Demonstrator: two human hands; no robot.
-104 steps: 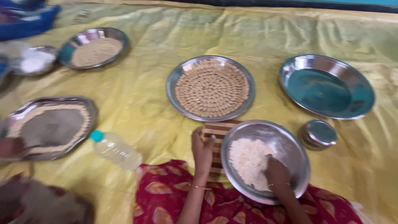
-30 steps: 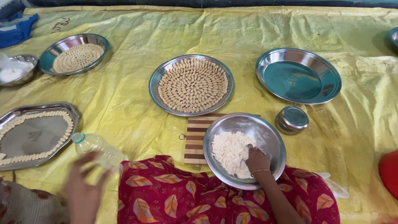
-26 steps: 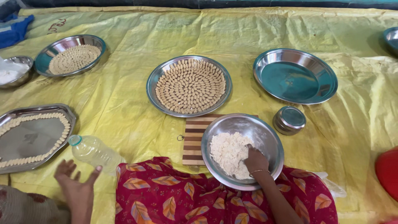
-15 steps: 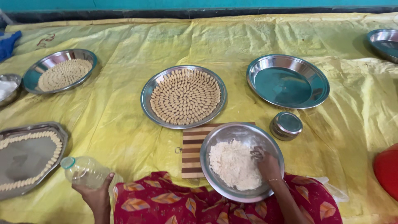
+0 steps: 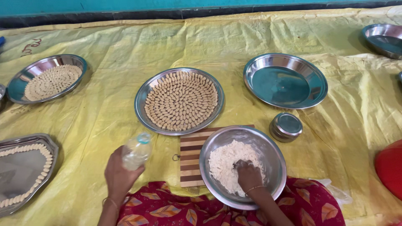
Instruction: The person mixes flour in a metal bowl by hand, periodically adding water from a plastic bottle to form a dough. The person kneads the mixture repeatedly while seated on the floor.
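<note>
My left hand [image 5: 118,173] grips a clear plastic bottle [image 5: 136,150] with a teal cap, lifted above the yellow sheet near my lap. My right hand [image 5: 248,175] is pressed into crumbly white dough [image 5: 224,163] inside a steel bowl [image 5: 268,146], fingers curled in the dough. The bowl rests partly on a striped wooden board [image 5: 190,161]. Just beyond the board sits a round steel plate [image 5: 142,98] packed with rings of small shaped dough pieces.
An empty steel plate [image 5: 285,79] and a small lidded steel tin [image 5: 286,126] lie to the right. A plate of pieces [image 5: 19,83] sits far left, a steel tray [image 5: 49,144] edged with pieces at lower left. Another plate [image 5: 383,39] and a red object [image 5: 389,167] are at the right edge.
My left hand reached to the bottle on the sheet, took hold of it and lifted it toward the bowl. My right hand stayed in the dough. The view shifted left.
</note>
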